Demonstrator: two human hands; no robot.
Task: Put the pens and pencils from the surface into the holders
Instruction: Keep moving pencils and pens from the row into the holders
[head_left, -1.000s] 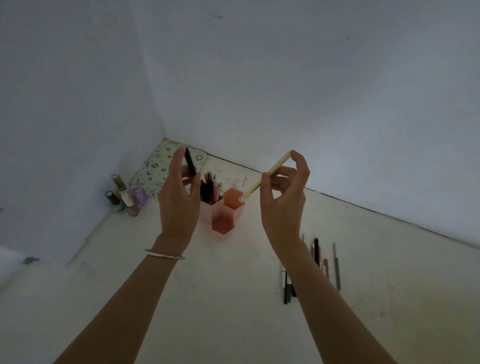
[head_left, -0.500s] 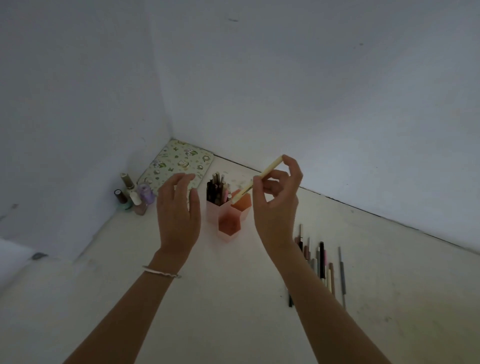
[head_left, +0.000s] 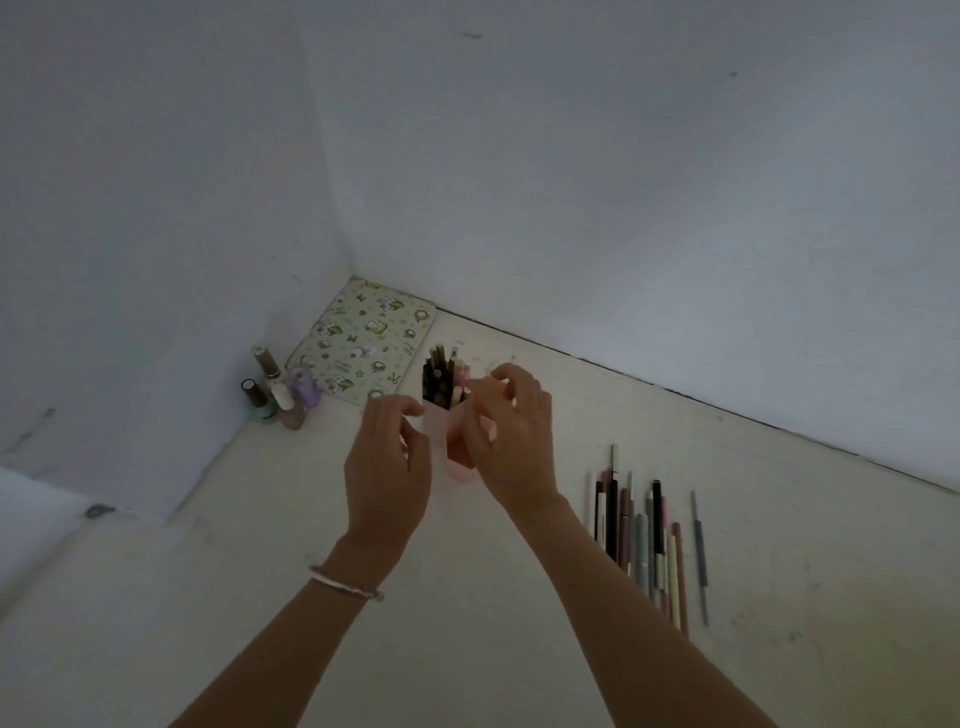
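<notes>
A pink and orange cluster of hexagonal holders (head_left: 459, 457) stands on the pale surface near the corner. Its back cell is packed with several pens and pencils (head_left: 440, 375). My right hand (head_left: 511, 431) hovers over the holders with curled, spread fingers and nothing visible in it; it hides the right cells. My left hand (head_left: 387, 457) is just left of the holders, fingers loosely apart and empty. A row of several pens and pencils (head_left: 641, 535) lies on the surface to the right of my right forearm, with one thin grey one (head_left: 700, 558) set apart.
Several small nail polish bottles (head_left: 278, 392) stand by the left wall. A flat patterned green and cream pad (head_left: 363, 345) lies in the corner behind the holders. Two white walls close the far and left sides.
The cream pencil has left my right hand, which has dropped down over the holders. My left hand has moved down beside them. The view has tilted down.
</notes>
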